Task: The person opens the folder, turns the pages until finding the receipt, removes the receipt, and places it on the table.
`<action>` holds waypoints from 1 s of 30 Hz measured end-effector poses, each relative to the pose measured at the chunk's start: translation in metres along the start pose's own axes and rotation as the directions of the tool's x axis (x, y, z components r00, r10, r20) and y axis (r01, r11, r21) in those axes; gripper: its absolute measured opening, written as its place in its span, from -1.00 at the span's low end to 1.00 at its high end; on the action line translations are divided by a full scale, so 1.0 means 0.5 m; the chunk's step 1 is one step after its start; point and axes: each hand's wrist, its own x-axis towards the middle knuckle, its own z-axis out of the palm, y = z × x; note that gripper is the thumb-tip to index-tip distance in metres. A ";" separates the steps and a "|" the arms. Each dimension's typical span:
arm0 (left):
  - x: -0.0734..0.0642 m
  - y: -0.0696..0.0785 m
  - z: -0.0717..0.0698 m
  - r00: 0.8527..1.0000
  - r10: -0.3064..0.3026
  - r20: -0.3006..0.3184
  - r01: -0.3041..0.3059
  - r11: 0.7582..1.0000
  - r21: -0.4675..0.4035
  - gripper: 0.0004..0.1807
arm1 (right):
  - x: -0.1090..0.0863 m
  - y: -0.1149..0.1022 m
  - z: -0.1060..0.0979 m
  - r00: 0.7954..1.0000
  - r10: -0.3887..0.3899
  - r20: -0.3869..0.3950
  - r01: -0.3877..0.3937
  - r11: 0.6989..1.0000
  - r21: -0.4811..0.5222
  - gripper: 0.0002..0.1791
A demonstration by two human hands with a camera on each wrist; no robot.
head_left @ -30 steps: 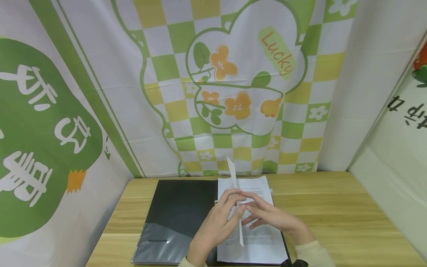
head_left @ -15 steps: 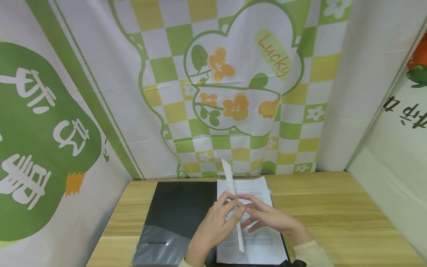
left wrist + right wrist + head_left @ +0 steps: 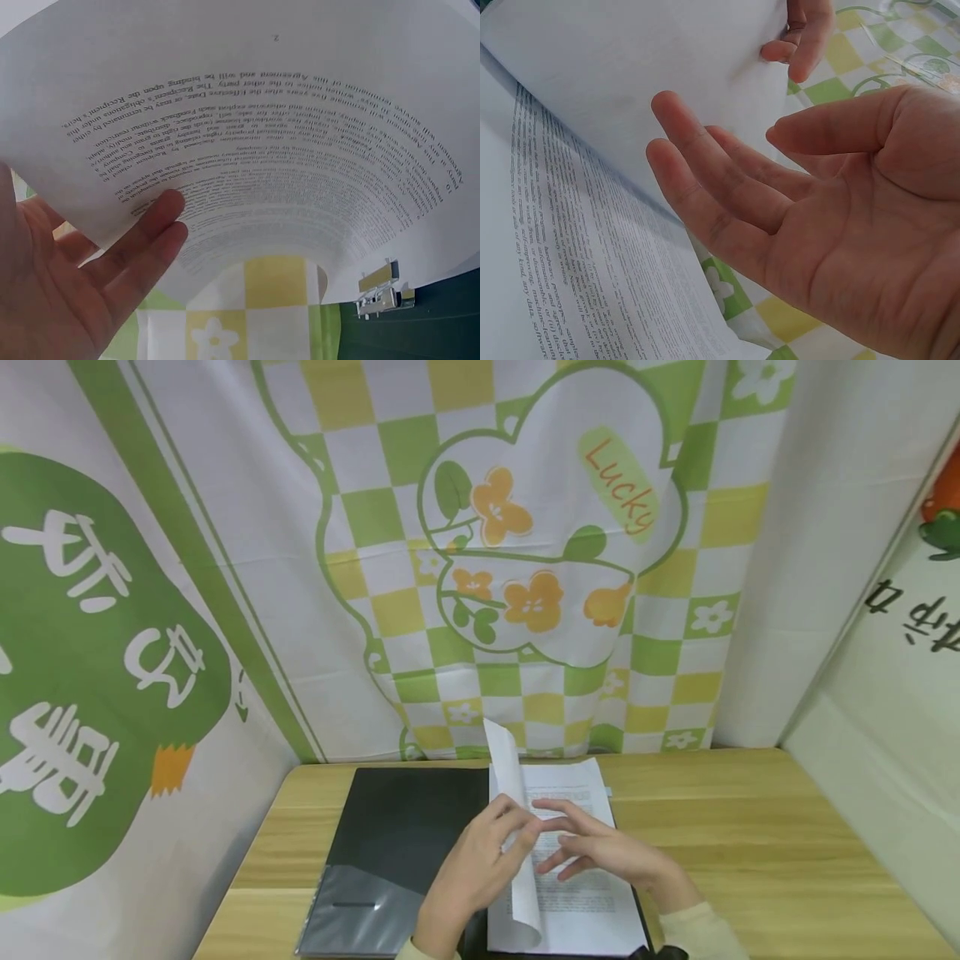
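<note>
left hand (image 3: 480,860), partly hidden by curled sheet (image 3: 270,150), grips it; right hand (image 3: 606,852) released, loosely spread

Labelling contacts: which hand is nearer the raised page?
Left. The left hand grips the raised page by its edge; the right hand is just to the page's right, above the printed sheet, gripping neither.

The raised sheet (image 3: 508,768) has tipped toward the desk's (image 3: 735,827) left edge, bowing; the right hand (image 3: 603,850) seems clear of it now.
</note>
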 end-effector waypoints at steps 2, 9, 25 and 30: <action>0.000 -0.004 -0.002 1.000 -0.009 0.008 0.009 1.000 0.001 -0.60 | 0.001 0.001 0.000 1.000 0.006 -0.011 -0.006 1.000 -0.013 -0.35; -0.005 -0.006 -0.012 0.991 -0.114 0.064 0.113 0.993 0.019 -0.51 | 0.003 0.000 0.000 0.999 0.033 -0.020 -0.033 0.999 -0.028 -0.41; -0.020 -0.009 -0.050 0.907 -0.375 0.192 0.350 0.925 0.150 -0.13 | -0.007 0.008 -0.018 0.999 0.009 -0.050 -0.014 0.995 -0.099 -0.50; -0.025 -0.019 -0.063 0.903 -0.372 0.213 0.346 0.926 0.148 -0.18 | -0.014 0.014 -0.031 0.991 0.041 -0.127 -0.061 0.986 -0.155 -0.50</action>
